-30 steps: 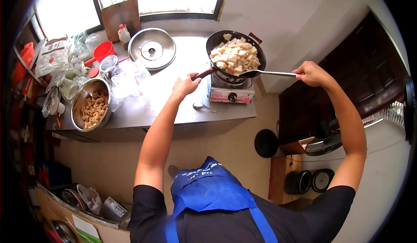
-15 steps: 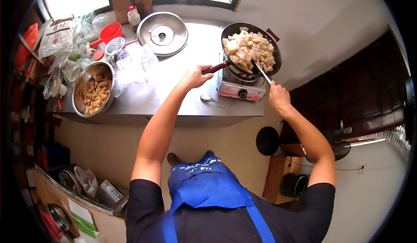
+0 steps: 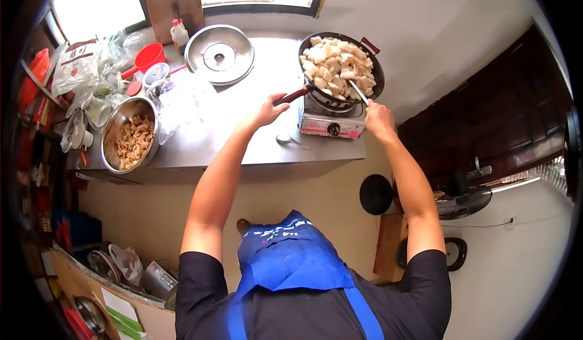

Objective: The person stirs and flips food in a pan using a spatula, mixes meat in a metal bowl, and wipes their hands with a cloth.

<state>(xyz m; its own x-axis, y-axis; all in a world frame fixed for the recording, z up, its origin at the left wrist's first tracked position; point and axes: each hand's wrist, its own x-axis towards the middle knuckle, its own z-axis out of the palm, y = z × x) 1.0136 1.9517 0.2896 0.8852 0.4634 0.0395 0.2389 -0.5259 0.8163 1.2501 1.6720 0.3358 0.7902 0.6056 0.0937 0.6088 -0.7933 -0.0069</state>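
Note:
My left hand [image 3: 265, 111] is wrapped round the wooden handle [image 3: 291, 96] of a dark wok [image 3: 378, 75]. The wok rests on a portable gas stove [image 3: 317, 125] and is heaped with pale, chunky food pieces [image 3: 334, 63]. In my right hand [image 3: 379, 119] is the handle of a metal spatula [image 3: 359, 91]; its blade is hidden among the pieces at the wok's near right side. A small spoon [image 3: 292, 140] lies on the counter, left of the stove.
On the counter [image 3: 243, 148] are a steel bowl [image 3: 113, 156] of brown food, a round metal lid [image 3: 200, 54], a red ladle [image 3: 149, 55], a white bottle [image 3: 179, 35] and plastic bags [image 3: 188, 109]. A fan [image 3: 464, 204] stands right.
My right hand has come in from the far right, close to the wok, and the spatula now points steeply into the food. My left hand keeps its hold on the wok handle. The view has shifted.

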